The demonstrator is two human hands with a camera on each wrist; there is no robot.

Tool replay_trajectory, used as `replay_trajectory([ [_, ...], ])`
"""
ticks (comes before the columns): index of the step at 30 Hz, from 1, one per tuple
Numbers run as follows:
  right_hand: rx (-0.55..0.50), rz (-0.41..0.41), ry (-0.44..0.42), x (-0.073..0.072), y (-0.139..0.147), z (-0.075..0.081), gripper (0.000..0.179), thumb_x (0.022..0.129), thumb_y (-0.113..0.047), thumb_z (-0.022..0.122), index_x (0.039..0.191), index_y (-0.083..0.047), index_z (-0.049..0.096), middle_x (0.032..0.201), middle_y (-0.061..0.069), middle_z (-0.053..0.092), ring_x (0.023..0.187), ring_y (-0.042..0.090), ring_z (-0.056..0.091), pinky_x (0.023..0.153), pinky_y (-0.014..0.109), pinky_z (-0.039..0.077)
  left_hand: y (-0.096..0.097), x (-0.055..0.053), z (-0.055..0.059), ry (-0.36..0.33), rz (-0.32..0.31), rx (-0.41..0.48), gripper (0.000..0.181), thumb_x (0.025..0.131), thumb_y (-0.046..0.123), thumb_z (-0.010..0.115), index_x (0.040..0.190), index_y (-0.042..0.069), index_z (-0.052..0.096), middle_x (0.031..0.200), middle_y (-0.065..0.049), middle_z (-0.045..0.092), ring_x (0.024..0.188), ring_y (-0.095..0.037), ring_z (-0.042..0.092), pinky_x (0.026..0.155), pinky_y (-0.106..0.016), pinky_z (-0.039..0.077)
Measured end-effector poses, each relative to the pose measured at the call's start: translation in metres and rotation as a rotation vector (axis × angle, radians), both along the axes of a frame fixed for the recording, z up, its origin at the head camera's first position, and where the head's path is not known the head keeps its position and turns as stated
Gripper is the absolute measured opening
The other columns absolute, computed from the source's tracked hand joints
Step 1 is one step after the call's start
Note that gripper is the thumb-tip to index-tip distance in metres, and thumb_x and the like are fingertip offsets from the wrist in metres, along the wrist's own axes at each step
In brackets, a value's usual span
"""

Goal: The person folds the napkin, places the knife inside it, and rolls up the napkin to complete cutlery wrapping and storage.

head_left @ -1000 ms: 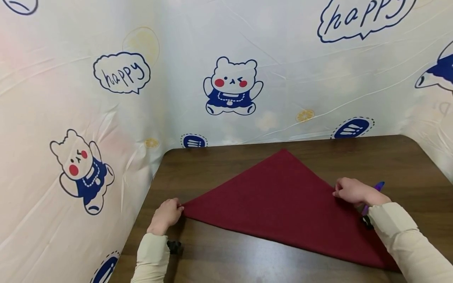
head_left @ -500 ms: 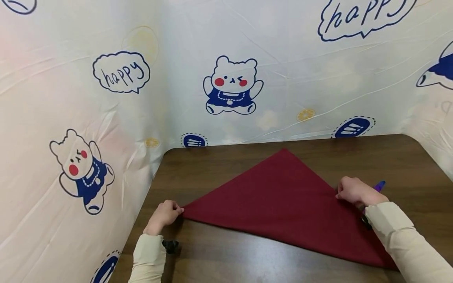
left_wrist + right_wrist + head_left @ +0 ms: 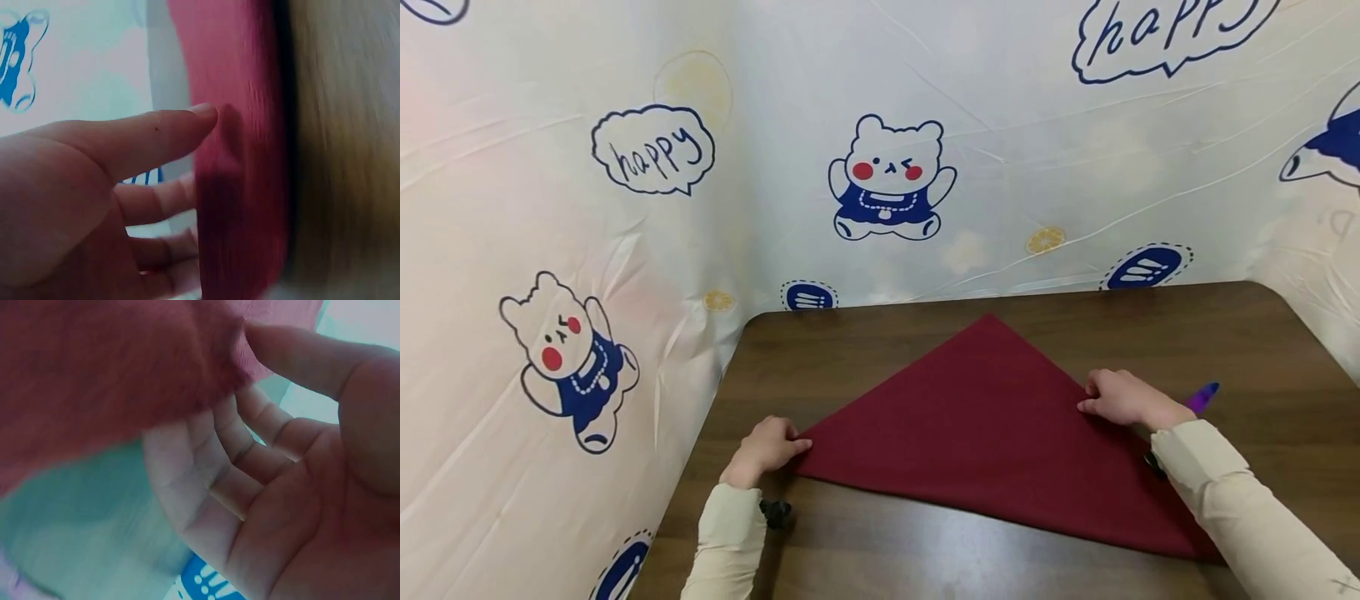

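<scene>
A dark red cloth [image 3: 970, 433], folded into a triangle, lies flat with one point toward the back of the brown table. My left hand [image 3: 769, 446] holds its left corner. In the left wrist view the thumb [image 3: 181, 128] lies on the cloth [image 3: 237, 75] while the other fingers go behind its edge. On the right sloping edge, my right hand [image 3: 1126, 398] pinches the cloth between thumb and fingers. The right wrist view has the thumb [image 3: 294, 356] pressing on top, with the fingertips hidden beneath the red fabric [image 3: 112, 369].
Just behind the right wrist a slim purple object [image 3: 1202, 398] with a bluish tip lies on the wooden table [image 3: 880, 542]. A pale sheet [image 3: 760, 208] printed with cartoon bears hangs along the back and sides. A small black device [image 3: 777, 513] sits at the left wrist.
My right hand has moved left along with the cloth's edge, and the cloth's back point has shifted slightly left. My left hand has moved a little right, its thumb now further over the corner.
</scene>
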State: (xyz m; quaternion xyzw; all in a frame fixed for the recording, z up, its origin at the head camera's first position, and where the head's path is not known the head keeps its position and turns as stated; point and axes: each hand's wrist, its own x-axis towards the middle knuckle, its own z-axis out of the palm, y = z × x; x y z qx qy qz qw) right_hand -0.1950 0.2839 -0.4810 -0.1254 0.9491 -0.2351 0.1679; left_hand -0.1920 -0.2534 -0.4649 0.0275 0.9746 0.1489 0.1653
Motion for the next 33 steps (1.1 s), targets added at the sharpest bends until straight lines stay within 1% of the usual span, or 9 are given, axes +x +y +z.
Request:
replay_trajectory([
  [3,0.008,-0.016,0.027,-0.008,-0.009,-0.001,0.019,0.090,-0.020,0.061,0.081,-0.004,0.057,0.072,0.004,0.055,0.065,0.017,0.050,0.061,0.031,0.041,0.016,-0.008,-0.003,0.026,-0.045,0.002,0.020,0.089,0.029,0.067,0.084,0.010,0.063,0.088,-0.005,0.058,0.081,-0.020,0.052,0.072,-0.045,0.044],
  [9,0.026,-0.038,0.011,-0.016,-0.017,0.001,0.018,0.093,-0.014,0.054,0.085,0.001,0.060,0.076,0.009,0.060,0.069,0.023,0.054,0.064,0.037,0.045,0.038,-0.022,-0.012,0.092,-0.113,0.050,0.015,0.092,0.018,0.063,0.081,0.009,0.063,0.080,-0.005,0.058,0.075,-0.018,0.051,0.070,-0.035,0.044],
  [12,0.024,-0.038,0.009,-0.015,-0.017,0.004,0.018,0.093,-0.013,0.053,0.086,0.002,0.059,0.076,0.011,0.059,0.069,0.024,0.055,0.065,0.038,0.046,0.039,-0.025,-0.013,0.124,-0.099,0.065,0.014,0.093,0.017,0.062,0.081,0.010,0.062,0.075,-0.003,0.059,0.069,-0.017,0.050,0.067,-0.033,0.043],
  [18,0.027,-0.067,0.011,-0.017,-0.014,0.004,0.018,0.093,-0.014,0.054,0.087,0.003,0.057,0.077,0.012,0.059,0.071,0.026,0.056,0.067,0.041,0.046,0.040,-0.028,-0.015,0.185,-0.062,0.072,0.013,0.093,0.019,0.063,0.083,0.011,0.063,0.078,-0.004,0.060,0.071,-0.018,0.051,0.068,-0.036,0.044],
  [24,0.078,-0.105,-0.015,-0.021,-0.014,-0.005,0.021,0.093,-0.016,0.052,0.084,0.001,0.060,0.081,0.014,0.063,0.075,0.028,0.058,0.069,0.043,0.047,0.041,-0.026,-0.019,0.171,-0.035,-0.044,0.014,0.093,0.022,0.063,0.084,0.011,0.063,0.085,-0.007,0.059,0.075,-0.019,0.054,0.068,-0.038,0.047],
  [26,0.101,-0.144,-0.010,-0.020,-0.015,-0.005,0.023,0.093,-0.018,0.053,0.086,0.002,0.059,0.087,0.022,0.064,0.078,0.034,0.060,0.067,0.047,0.048,0.041,-0.025,-0.019,0.187,-0.036,-0.057,0.014,0.093,0.022,0.064,0.085,0.010,0.063,0.085,-0.007,0.059,0.076,-0.021,0.056,0.069,-0.040,0.049],
  [29,0.145,-0.203,0.027,-0.017,-0.019,-0.001,0.028,0.092,-0.022,0.056,0.092,0.006,0.057,0.098,0.033,0.062,0.084,0.046,0.061,0.065,0.054,0.049,0.045,-0.021,-0.020,0.245,-0.041,-0.088,0.015,0.091,0.022,0.065,0.089,0.008,0.062,0.089,-0.011,0.060,0.082,-0.028,0.060,0.071,-0.047,0.050],
  [31,0.177,-0.225,0.062,-0.011,-0.025,0.002,0.035,0.091,-0.024,0.059,0.100,0.009,0.055,0.107,0.039,0.057,0.090,0.053,0.058,0.066,0.059,0.049,0.052,-0.013,-0.019,0.310,-0.050,-0.116,0.018,0.090,0.023,0.067,0.094,0.007,0.062,0.095,-0.015,0.060,0.089,-0.033,0.060,0.072,-0.051,0.049],
  [33,0.188,-0.207,0.101,-0.004,-0.034,0.005,0.038,0.090,-0.025,0.061,0.102,0.010,0.054,0.106,0.039,0.056,0.090,0.054,0.057,0.068,0.061,0.049,0.063,-0.004,-0.020,0.381,-0.079,-0.128,0.024,0.088,0.025,0.069,0.099,0.005,0.061,0.101,-0.018,0.059,0.092,-0.038,0.059,0.072,-0.054,0.049],
])
